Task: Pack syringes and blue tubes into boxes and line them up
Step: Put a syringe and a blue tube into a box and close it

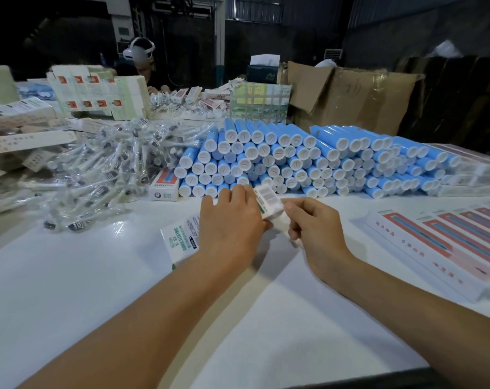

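Note:
A long white box with green print (pixel 182 237) lies on the white table (pixel 98 290) in front of me. My left hand (pixel 229 220) lies over it, fingers curled around its far end. My right hand (pixel 311 223) pinches the box's end flap (pixel 269 202), which bears a barcode. Behind my hands a big stack of blue tubes with white caps (pixel 294 158) lies on its side. To the left spreads a heap of syringes in clear wrappers (pixel 103 169). What is inside the box is hidden.
A row of packed red-and-white boxes (pixel 446 245) lies at the right. One closed box (pixel 164 183) sits beside the tubes. Flat box blanks (pixel 98 91) and cardboard cartons (pixel 350 102) stand behind. A person (pixel 142 60) sits across the table.

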Tool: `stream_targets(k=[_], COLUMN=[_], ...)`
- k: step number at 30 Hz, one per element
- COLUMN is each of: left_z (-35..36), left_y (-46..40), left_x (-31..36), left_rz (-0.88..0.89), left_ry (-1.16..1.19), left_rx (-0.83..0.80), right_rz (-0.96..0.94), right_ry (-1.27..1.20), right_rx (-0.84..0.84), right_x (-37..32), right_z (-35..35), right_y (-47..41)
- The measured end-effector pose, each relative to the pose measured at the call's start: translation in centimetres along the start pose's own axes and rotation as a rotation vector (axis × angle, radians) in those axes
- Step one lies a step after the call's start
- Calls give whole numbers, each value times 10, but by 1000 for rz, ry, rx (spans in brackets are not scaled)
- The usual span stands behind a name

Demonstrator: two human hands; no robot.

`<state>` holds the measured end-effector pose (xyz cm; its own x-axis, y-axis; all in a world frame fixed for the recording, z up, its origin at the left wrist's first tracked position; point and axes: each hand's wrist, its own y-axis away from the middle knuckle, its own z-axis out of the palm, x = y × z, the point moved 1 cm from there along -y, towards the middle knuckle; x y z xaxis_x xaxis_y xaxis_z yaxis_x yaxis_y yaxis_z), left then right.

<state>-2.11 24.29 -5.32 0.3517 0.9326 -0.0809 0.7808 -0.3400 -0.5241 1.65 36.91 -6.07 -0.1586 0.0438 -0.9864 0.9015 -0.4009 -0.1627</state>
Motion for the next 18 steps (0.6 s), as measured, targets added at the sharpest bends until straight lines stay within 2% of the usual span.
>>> stream_targets(k=[2,3,5,6,8,10,12,15,18], left_z=[-12,-19,-32,-36,-38,-33,-23,-7,10], left_y=[-9,-14,-18,-19,-18,-16,-13,-8,-3], left_x=[-8,-11,-13,-13,-12,-11,-12,-14,-19], left_rz=[-83,-112,-152,-221,-459,-668,-772,-755,-765], left_ry=[190,390,983,1287,1780,2044,2134,1996,1771], left_rx=[14,53,149,165,86,13,7,-4,-52], right_rz=[-68,-147,-269,-276,-263,-308,-296,-215,-328], right_ry=[-113,-78,107,180,194,204,222,269,604], right_rx=[-119,-154,-205,-256,-426,-479,-404,-354,-245], right_x=[-6,-8,-9,-9,-5,1,3,2,-9], right_z=[4,6,9,12,16,17,16,13,2], right_y=[3,4,8,11,16,19,18,16,8])
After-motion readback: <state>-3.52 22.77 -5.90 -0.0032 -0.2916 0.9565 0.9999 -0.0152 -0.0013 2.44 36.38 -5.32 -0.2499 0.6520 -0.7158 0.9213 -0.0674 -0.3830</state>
